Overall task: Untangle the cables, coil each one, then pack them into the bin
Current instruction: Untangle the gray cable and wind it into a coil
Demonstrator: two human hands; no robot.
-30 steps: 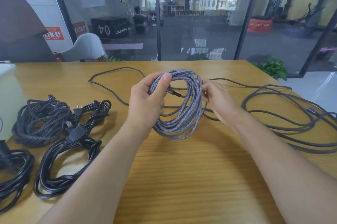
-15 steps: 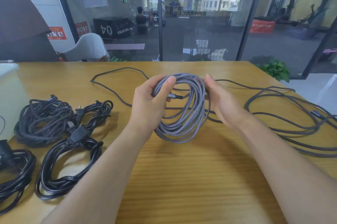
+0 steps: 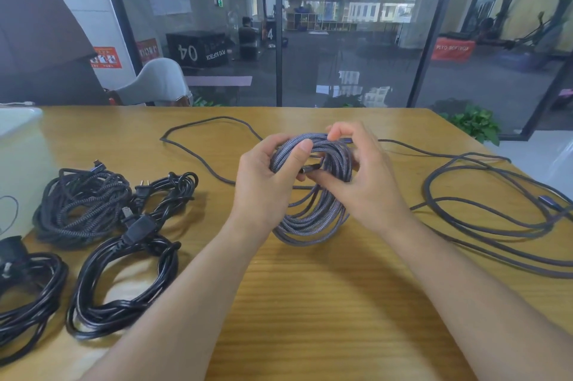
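— What are the fingers (image 3: 305, 146) doing?

— The left hand (image 3: 266, 182) has them curled round the top of the grey coil (image 3: 313, 194), thumb pressed over the strands. The right hand (image 3: 359, 176) is curled too: forefinger and thumb reach in around the coil's upper part, near the plug (image 3: 311, 167) sticking out inside the ring. Whether they pinch the plug itself I cannot tell.

— And the coil?

— Held upright at the middle of the tabletop (image 3: 310, 303), its lower loops hanging down to the wood or just above it.

— The rest?

— At three o'clock a loose cable (image 3: 483, 219) sprawls in wide loops, one strand running behind the hands to eleven o'clock. At nine o'clock lie the bundles: a braided bundle (image 3: 82, 204), a black power cord (image 3: 124, 275) just beside it with its plug up, another black cord (image 3: 28, 294) at eight o'clock by the edge. The white bin (image 3: 21, 163) stands at ten o'clock, behind them.
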